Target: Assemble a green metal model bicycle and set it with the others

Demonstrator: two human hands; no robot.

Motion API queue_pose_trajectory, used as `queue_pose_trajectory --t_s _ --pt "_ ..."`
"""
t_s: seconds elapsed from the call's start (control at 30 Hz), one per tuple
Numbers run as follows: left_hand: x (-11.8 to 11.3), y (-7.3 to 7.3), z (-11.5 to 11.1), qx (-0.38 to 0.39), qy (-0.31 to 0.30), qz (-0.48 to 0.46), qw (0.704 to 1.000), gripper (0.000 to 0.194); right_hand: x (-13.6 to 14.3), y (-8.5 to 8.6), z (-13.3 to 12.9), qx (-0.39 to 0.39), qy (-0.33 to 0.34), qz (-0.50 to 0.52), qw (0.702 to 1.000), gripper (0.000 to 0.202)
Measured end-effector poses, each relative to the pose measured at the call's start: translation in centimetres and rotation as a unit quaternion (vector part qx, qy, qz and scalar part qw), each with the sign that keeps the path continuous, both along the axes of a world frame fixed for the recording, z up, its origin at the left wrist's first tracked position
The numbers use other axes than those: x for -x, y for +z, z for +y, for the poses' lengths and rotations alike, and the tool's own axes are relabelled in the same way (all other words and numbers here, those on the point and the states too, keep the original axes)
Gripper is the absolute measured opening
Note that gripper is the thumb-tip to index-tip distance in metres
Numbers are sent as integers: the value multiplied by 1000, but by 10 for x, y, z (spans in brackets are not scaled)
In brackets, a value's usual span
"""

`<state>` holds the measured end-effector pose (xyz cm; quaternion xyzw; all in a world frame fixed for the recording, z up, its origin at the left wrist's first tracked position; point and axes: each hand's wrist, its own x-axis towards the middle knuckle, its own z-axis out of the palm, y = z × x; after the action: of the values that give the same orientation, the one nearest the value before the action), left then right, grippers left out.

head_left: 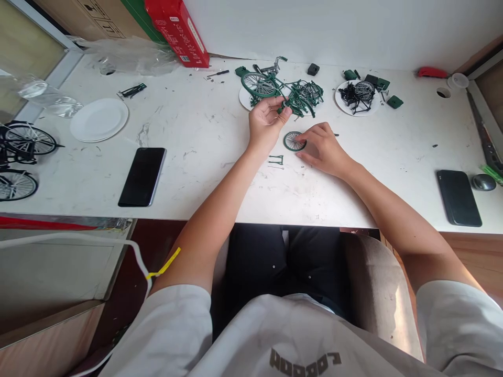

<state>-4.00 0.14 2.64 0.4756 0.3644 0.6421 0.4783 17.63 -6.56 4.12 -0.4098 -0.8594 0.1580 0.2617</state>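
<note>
My left hand (267, 121) grips part of a green model bicycle (259, 85) with fingers and thumb, above the table. The bicycle has a spoked wheel and thin silver handlebars. Just below it, a loose green-rimmed spoked wheel (291, 141) is at the fingertips of my right hand (320, 147), which closes on its right edge. Near the wheel, a small green bracket-like part (276, 159) and a thin pin lie on the table. Behind my left hand, a jumble of green bicycle parts (308, 94) covers a white plate and partly hides it.
At the right, a white plate (338, 104) carries black parts, with small green boxes (395, 101) beside it. Phones (142, 177) lie on both sides of the white table. Another plate (100, 119), black model bicycles (27, 139), a screwdriver (218, 74) and a red box (176, 34) stand left.
</note>
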Motion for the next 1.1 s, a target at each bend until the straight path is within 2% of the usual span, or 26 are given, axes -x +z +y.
queue_pose_trajectory --t_s 0.13,0.23,0.37,0.5,0.6,0.73,0.83,0.93,1.1 --pt "-2 -3 0 0 -12 7 1000 45 -1 -5 3 -1 9 -4 1000 57" --pt "-3 -4 -1 -7 -25 -6 1000 50 -1 -7 2 2 -4 -30 1000 56" --pt "-3 -5 -1 -14 -15 -8 1000 59 -1 -1 -2 -13 -53 -51 997 43" --pt "-3 -7 -1 -4 -14 4 1000 65 -1 7 -2 -30 -56 -63 996 35" --pt "-3 -9 -1 -4 -9 2 1000 67 -3 11 -1 -35 -52 -68 996 34" --pt "-2 -13 3 -3 15 2 1000 72 -8 12 2 -65 -86 -64 992 36" --pt "-2 -15 6 5 26 18 999 67 -12 11 5 -75 -99 -69 990 34" --pt "-2 -16 7 11 32 30 999 63 -14 10 7 -79 -99 -52 991 27" --pt "0 -17 9 4 24 23 999 76 -12 11 8 -115 -130 43 984 26"
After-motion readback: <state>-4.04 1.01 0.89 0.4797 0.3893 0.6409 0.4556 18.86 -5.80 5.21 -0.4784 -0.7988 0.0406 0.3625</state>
